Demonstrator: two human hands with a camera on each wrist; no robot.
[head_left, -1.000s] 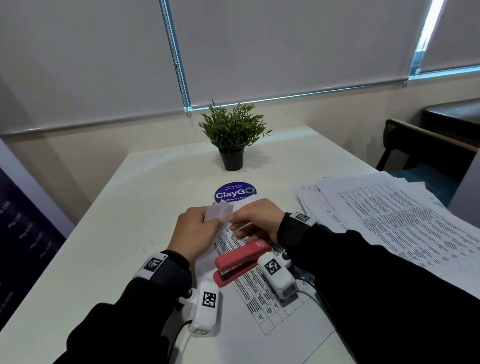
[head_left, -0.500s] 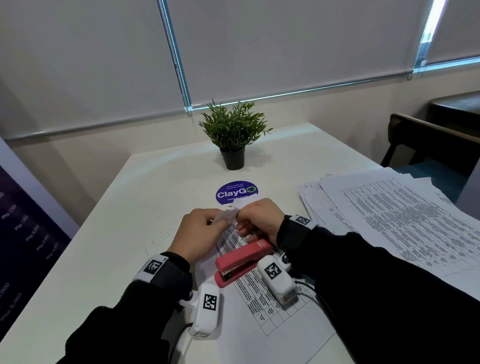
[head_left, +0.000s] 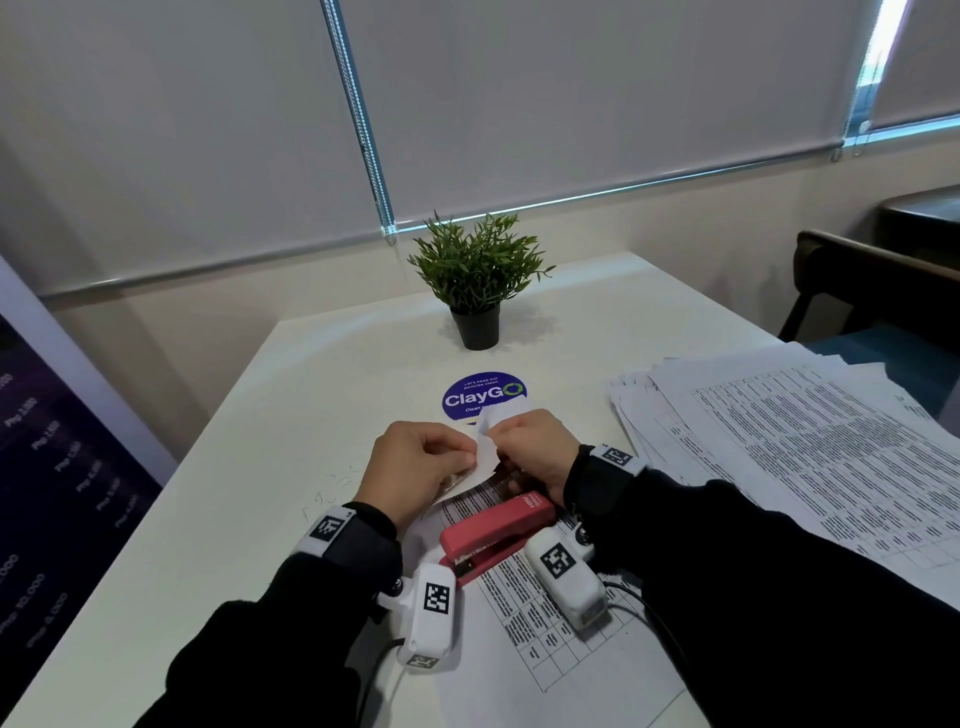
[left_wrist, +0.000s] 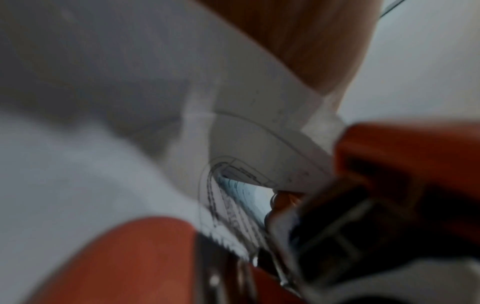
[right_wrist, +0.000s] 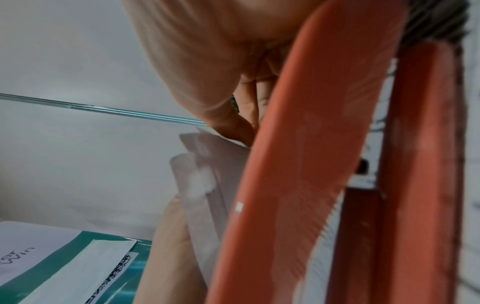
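In the head view both hands meet over the top corner of a printed sheet set (head_left: 524, 613) lying on the white table (head_left: 311, 384). My left hand (head_left: 415, 467) and right hand (head_left: 530, 452) each pinch the lifted paper corner (head_left: 491, 441), which curls up between them. A red stapler (head_left: 493, 535) lies on the sheet just below the hands, between the wrists. The right wrist view has the thumb pressing the folded paper corner (right_wrist: 207, 174) with the red stapler (right_wrist: 298, 164) close in front. The left wrist view is blurred, with curled paper (left_wrist: 259, 144) and the stapler (left_wrist: 402, 164).
A potted green plant (head_left: 478, 275) stands at the table's far middle, with a round blue ClayGo sticker (head_left: 480, 397) in front of it. A spread stack of printed sheets (head_left: 805, 457) covers the right side. A dark chair (head_left: 872, 291) stands at far right.
The paper corner has been folded and pulled slightly right between the two hands. The hands stay together above the stapler, which has not moved.
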